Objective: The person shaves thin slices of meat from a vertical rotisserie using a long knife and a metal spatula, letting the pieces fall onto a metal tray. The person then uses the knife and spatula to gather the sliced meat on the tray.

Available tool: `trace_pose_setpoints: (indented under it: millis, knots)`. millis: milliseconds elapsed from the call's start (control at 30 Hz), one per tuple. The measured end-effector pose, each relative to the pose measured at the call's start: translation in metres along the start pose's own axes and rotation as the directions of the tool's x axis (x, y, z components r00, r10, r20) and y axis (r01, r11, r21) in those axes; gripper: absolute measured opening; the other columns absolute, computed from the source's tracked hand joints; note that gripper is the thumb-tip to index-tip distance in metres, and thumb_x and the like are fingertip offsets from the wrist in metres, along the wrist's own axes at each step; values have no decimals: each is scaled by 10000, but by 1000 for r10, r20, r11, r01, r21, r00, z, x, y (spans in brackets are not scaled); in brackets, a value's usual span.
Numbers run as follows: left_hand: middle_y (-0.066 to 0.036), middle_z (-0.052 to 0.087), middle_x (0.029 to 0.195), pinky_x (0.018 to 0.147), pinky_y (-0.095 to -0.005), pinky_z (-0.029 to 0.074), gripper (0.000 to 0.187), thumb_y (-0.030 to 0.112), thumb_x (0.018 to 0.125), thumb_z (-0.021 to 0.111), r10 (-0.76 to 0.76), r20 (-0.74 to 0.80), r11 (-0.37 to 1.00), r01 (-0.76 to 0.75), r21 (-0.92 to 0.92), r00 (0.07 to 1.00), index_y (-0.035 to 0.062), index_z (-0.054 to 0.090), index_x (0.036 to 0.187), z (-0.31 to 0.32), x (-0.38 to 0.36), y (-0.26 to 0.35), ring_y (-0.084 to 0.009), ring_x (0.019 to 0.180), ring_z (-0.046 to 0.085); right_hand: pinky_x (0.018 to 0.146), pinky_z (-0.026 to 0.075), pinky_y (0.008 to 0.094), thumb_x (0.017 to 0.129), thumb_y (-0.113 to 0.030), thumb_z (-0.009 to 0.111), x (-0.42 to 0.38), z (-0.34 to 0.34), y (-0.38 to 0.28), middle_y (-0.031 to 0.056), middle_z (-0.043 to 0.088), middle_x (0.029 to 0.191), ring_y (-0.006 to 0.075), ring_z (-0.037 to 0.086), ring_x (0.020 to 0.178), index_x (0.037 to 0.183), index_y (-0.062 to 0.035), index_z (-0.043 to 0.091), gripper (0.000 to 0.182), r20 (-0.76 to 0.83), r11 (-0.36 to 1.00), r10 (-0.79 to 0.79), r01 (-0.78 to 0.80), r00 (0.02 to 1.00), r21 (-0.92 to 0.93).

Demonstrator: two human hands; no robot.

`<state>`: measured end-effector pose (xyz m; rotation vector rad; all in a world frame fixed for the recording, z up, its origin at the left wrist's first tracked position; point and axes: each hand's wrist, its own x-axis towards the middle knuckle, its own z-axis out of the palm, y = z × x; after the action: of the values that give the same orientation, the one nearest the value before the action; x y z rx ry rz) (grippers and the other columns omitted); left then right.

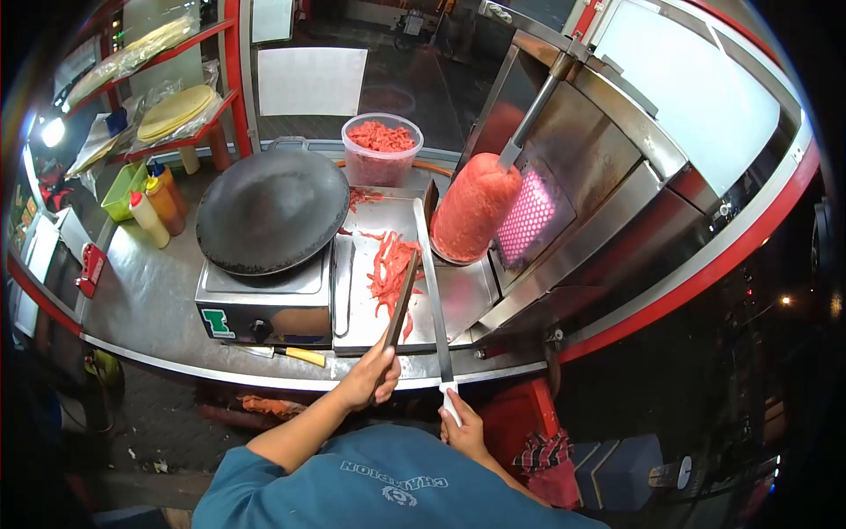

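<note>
My left hand (368, 379) is closed around a pair of dark metal tongs (403, 304), whose far end reaches the sliced red meat (388, 273) on the metal tray (359, 324). Wrapped round the white handle of a long knife (434, 295) is my right hand (464, 432). The blade points away from me and passes over the tray's right part. Just beyond it, a tall cone of red meat (476, 207) stands upright on a spit before the glowing grill (529, 214).
Left of the tray, a black round pan (273, 212) sits on a burner (264, 304). A tub of meat pieces (381, 159) stands behind. Sauce bottles (150, 219) and a green basket (123, 189) are far left. A yellow-handled knife (300, 355) lies near the front edge.
</note>
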<state>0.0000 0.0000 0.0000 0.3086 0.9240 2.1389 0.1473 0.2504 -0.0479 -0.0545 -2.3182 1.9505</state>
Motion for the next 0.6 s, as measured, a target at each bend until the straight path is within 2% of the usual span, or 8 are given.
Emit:
trace_pose_setpoints:
  millis: [67, 100, 133, 200, 300, 367, 433, 600]
  knots:
    - [-35, 450, 833, 476, -242, 443, 727, 336, 1156, 442, 4, -33, 992, 0, 128, 999, 331, -13, 1723, 9, -18, -4, -100, 514, 446, 452, 462, 243, 1055, 6, 597, 27, -2, -24, 95, 634, 960, 88, 552, 521, 1528, -36, 558, 476, -5, 965, -203, 199, 979, -173]
    - [-31, 448, 813, 478, -253, 450, 729, 308, 1155, 438, -46, -136, 938, 89, 335, 990, 309, -17, 1726, -24, -66, 50, -101, 515, 447, 448, 448, 245, 1054, 15, 597, 68, 86, -6, 90, 621, 978, 82, 535, 512, 1502, -19, 576, 449, -105, 953, -290, 277, 951, -120]
    - [-28, 445, 792, 481, -263, 457, 732, 280, 1155, 433, -39, -160, 920, 98, 380, 986, 286, -22, 1728, -12, -73, 43, -103, 516, 448, 550, 478, 302, 1023, 20, 643, 83, 84, -35, 123, 660, 963, 132, 589, 610, 1445, 5, 626, 422, -180, 971, -231, 217, 956, -97]
    - [-20, 460, 740, 507, -279, 480, 754, 206, 1146, 442, -1, -177, 885, 84, 459, 984, 240, -33, 1731, -2, -74, 23, -108, 521, 474, 555, 491, 309, 1026, 28, 637, 116, 67, -28, 121, 632, 995, 146, 582, 635, 1464, -20, 615, 442, -213, 864, -467, 391, 859, -318]
    - [-19, 479, 732, 525, -276, 484, 771, 202, 1142, 458, 0, -174, 858, 89, 505, 985, 236, -40, 1730, 7, -66, 11, -109, 531, 491, 476, 472, 257, 1044, 34, 610, 94, 29, 15, 87, 603, 1015, 77, 542, 582, 1493, -55, 599, 458, -160, 791, -523, 406, 837, -458]
    - [-38, 514, 799, 557, -292, 512, 780, 212, 1143, 467, -18, -157, 833, 102, 545, 987, 238, -47, 1729, 13, -62, 10, -118, 548, 516, 472, 488, 262, 1043, 40, 603, 45, 13, 36, 102, 600, 997, 86, 551, 587, 1492, -65, 604, 461, -188, 890, -403, 335, 896, -309]
    - [-46, 531, 830, 564, -300, 523, 784, 225, 1144, 469, -24, -145, 836, 100, 540, 989, 240, -55, 1728, 20, -55, 1, -123, 552, 525, 467, 497, 267, 1046, 40, 591, 31, -3, 30, 105, 594, 980, 93, 559, 588, 1499, -75, 602, 468, -163, 867, -445, 378, 881, -326]
    - [-43, 532, 811, 554, -307, 519, 783, 234, 1144, 468, -18, -158, 821, 105, 561, 987, 239, -54, 1728, 18, -44, -1, -127, 546, 543, 477, 475, 285, 1061, 3, 600, 115, -2, -21, 80, 579, 935, 96, 542, 561, 1517, -84, 588, 464, -98, 800, -480, 390, 872, -457]
